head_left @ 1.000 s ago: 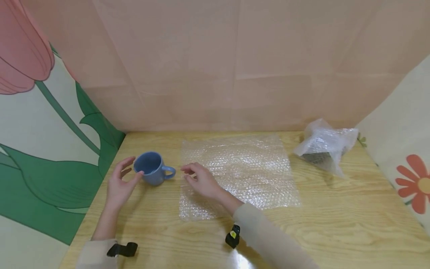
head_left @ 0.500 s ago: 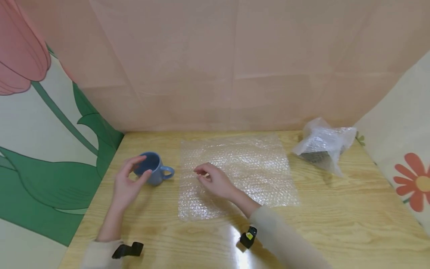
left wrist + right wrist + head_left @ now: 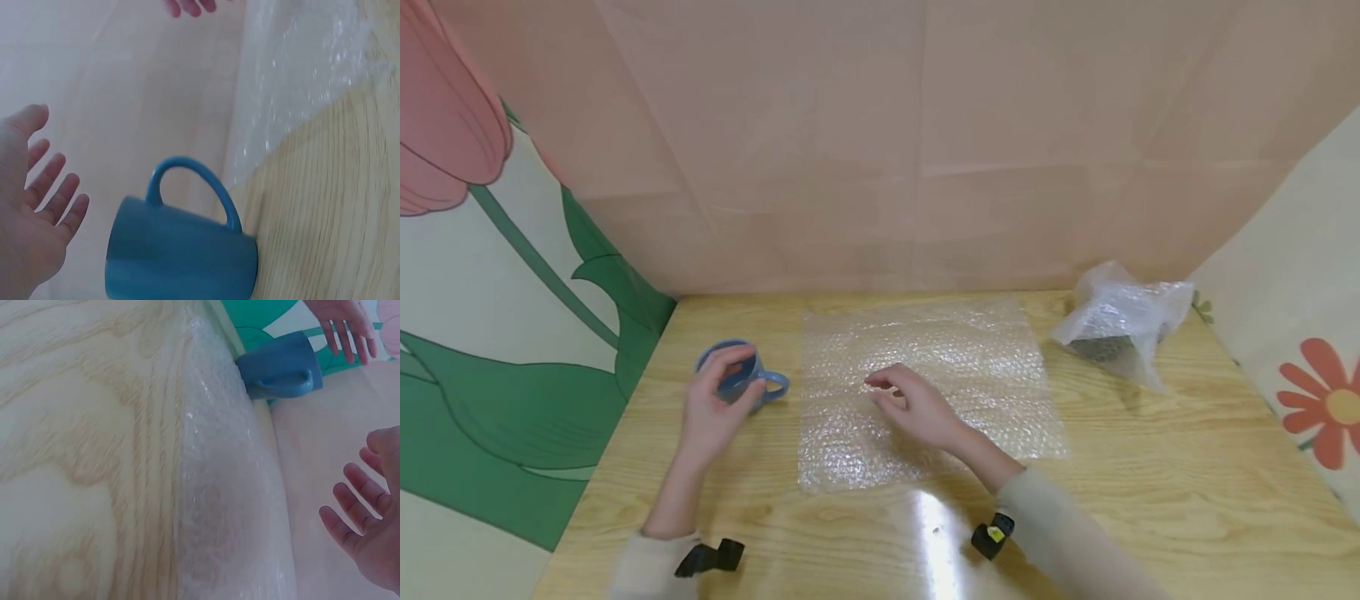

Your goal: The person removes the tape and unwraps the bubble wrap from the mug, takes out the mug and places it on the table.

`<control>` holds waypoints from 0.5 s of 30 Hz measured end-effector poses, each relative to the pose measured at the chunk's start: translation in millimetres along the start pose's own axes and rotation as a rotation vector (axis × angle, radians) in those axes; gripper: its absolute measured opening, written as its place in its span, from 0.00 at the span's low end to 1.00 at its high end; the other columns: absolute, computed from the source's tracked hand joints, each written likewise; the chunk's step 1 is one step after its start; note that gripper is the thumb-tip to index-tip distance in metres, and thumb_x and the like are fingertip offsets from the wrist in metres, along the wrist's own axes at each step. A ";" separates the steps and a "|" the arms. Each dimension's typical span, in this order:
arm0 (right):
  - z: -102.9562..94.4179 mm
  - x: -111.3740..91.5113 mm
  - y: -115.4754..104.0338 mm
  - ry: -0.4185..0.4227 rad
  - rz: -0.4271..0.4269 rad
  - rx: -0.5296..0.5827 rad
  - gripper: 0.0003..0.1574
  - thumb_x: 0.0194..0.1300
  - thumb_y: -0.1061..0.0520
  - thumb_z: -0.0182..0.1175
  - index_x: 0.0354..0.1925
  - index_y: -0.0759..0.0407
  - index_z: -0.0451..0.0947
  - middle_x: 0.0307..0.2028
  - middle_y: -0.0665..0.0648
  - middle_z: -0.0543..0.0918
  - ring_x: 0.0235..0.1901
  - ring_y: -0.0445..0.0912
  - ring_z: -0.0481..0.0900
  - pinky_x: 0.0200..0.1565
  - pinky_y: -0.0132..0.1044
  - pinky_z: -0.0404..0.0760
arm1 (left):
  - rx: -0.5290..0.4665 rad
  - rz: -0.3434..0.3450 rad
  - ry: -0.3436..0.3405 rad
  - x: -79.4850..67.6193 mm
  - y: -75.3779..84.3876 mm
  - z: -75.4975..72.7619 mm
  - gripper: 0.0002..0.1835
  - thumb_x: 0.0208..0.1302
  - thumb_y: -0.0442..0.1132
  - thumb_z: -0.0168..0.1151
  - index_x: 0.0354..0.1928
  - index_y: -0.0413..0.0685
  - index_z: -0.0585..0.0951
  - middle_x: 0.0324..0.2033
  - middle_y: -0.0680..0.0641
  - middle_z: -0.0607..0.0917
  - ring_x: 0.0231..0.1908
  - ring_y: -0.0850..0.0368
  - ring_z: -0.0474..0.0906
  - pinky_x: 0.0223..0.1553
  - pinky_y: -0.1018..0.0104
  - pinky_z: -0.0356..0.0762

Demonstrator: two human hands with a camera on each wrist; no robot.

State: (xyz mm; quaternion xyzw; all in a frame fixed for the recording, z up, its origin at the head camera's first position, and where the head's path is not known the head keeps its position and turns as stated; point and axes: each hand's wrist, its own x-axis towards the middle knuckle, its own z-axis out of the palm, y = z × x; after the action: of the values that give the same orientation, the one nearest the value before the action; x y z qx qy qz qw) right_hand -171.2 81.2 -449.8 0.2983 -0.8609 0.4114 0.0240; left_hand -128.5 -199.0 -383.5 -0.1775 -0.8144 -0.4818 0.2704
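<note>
A blue mug [image 3: 761, 389] stands upright on the table's left side, its handle [image 3: 194, 164] pointing right in the head view. My left hand [image 3: 715, 408] hovers above and in front of it, fingers loosely bent and holding nothing. In the left wrist view a gap separates that hand from the mug. Over a flat sheet of bubble wrap [image 3: 985, 400] is my right hand [image 3: 921, 408], with nothing in its relaxed fingers. The right wrist view shows these fingers [image 3: 356, 506] raised off the sheet.
At the back right of the wooden table [image 3: 1157, 483] sits a bundle in bubble wrap [image 3: 1123, 321], with something dark inside. A pink backdrop [image 3: 917, 167] rises behind the table. Flower-printed cloth [image 3: 1330, 400] stands at both sides.
Both hands have moved right in the head view. The left hand now overlaps the mug there, and the right hand is further from the handle. Mug and bubble wrap stay in place.
</note>
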 end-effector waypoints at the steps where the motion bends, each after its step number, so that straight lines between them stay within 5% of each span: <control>1: -1.6 -2.0 0.7 -0.003 -0.001 -0.005 0.18 0.63 0.55 0.57 0.52 0.55 0.74 0.48 0.49 0.78 0.48 0.45 0.75 0.48 0.41 0.79 | -0.002 -0.001 -0.008 0.4 2.1 1.5 0.21 0.47 0.20 0.65 0.47 0.28 0.76 0.46 0.34 0.78 0.49 0.57 0.73 0.52 0.72 0.73; 15: -24.0 -28.9 10.6 0.007 -0.017 -0.036 0.20 0.63 0.55 0.57 0.55 0.54 0.73 0.51 0.50 0.77 0.49 0.48 0.76 0.49 0.46 0.78 | -0.078 0.017 -0.067 3.3 11.9 29.7 0.22 0.46 0.21 0.66 0.47 0.29 0.75 0.49 0.35 0.78 0.51 0.42 0.73 0.52 0.58 0.74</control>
State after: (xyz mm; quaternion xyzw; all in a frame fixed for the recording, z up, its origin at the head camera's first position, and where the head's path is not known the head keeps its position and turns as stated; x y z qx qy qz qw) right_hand -158.0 117.9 -449.6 0.3036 -0.8655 0.3968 0.0357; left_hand -132.6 -167.1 -384.9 -0.2110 -0.8021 -0.5047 0.2397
